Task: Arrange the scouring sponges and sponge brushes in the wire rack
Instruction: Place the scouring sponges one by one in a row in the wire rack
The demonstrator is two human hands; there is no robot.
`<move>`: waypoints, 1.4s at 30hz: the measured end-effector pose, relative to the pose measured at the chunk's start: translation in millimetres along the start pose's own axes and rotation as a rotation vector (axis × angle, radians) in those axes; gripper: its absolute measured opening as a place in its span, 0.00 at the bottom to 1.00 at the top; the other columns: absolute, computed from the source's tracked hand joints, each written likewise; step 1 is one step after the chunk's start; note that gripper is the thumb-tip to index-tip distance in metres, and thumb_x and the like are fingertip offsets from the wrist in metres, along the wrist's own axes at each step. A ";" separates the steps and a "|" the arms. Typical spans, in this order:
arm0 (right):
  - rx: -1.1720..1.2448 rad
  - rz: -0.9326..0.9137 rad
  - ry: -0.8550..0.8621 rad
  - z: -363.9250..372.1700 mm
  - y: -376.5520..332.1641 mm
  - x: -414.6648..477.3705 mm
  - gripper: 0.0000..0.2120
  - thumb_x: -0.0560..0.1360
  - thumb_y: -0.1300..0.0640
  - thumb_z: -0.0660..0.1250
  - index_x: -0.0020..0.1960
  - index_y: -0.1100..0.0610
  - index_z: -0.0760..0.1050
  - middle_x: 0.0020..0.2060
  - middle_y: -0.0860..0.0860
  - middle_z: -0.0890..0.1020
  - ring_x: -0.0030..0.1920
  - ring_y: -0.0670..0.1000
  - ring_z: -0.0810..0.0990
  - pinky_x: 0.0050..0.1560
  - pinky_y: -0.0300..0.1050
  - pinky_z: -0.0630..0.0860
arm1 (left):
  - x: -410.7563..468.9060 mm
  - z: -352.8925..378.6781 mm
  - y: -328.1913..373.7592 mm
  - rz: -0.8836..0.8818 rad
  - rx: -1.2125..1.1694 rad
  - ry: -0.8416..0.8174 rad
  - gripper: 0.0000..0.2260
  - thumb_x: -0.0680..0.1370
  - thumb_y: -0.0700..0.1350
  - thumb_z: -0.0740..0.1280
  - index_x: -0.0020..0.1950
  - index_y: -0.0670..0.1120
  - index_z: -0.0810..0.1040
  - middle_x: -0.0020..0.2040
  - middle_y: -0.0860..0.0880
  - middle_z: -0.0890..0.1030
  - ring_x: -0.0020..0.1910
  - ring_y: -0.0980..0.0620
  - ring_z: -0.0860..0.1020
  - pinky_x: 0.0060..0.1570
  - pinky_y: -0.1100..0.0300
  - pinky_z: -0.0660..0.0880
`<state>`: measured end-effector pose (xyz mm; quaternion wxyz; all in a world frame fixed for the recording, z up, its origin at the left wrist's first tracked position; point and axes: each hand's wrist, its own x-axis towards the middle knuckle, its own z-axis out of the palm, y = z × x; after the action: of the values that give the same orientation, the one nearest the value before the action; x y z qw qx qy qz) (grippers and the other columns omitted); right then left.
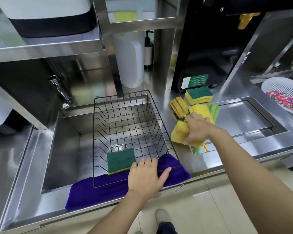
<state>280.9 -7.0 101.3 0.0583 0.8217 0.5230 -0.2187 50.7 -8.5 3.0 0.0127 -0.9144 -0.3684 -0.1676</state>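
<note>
A black wire rack [125, 105] sits over the steel sink. One green-and-yellow scouring sponge [120, 160] lies in its near part. My left hand [146, 174] rests on the rack's front edge beside that sponge, fingers spread, holding nothing. To the right, my right hand [197, 128] is closed on a yellow sponge [178, 130] lifted from the pile on the counter. Behind it lie a stack of scouring sponges [199, 97], a yellow sponge brush [178, 107] and a green sponge brush [214, 109]. Brush handles [199, 149] poke out below my hand.
A purple cloth [95, 191] lies under the rack's front edge and hangs over the counter. A faucet [60, 92] stands at the sink's back left. A white colander [284, 95] of coloured beads sits far right. A white bottle [129, 61] stands behind the rack.
</note>
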 end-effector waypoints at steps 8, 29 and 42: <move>0.504 -0.127 0.258 -20.1 -56.3 -2.1 0.26 0.66 0.51 0.76 0.50 0.57 0.61 0.44 0.51 0.70 0.44 0.52 0.70 0.33 0.41 0.65 | -9.2 -5.9 -14.2 -0.040 0.025 0.039 0.26 0.75 0.65 0.54 0.37 0.46 0.78 0.33 0.49 0.79 0.33 0.47 0.77 0.34 0.55 0.73; -0.130 -0.200 0.130 83.2 -168.4 55.9 0.43 0.71 0.37 0.64 0.76 0.54 0.48 0.75 0.63 0.53 0.72 0.63 0.58 0.70 0.55 0.61 | -32.2 -17.1 -48.9 -0.161 0.090 0.014 0.29 0.75 0.70 0.51 0.36 0.48 0.77 0.33 0.51 0.78 0.33 0.50 0.75 0.34 0.58 0.72; 0.554 -0.192 0.012 71.8 -155.0 65.6 0.35 0.64 0.58 0.77 0.68 0.50 0.65 0.61 0.57 0.65 0.61 0.60 0.70 0.66 0.55 0.70 | -32.3 -15.2 -48.4 -0.139 0.101 0.029 0.29 0.75 0.69 0.50 0.36 0.48 0.78 0.34 0.51 0.78 0.34 0.50 0.75 0.35 0.57 0.72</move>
<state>145.7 93.6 29.9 -0.1920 0.7545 0.5190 -0.3529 -8.4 2.9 2.3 0.0523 -0.8822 -0.4388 -0.1627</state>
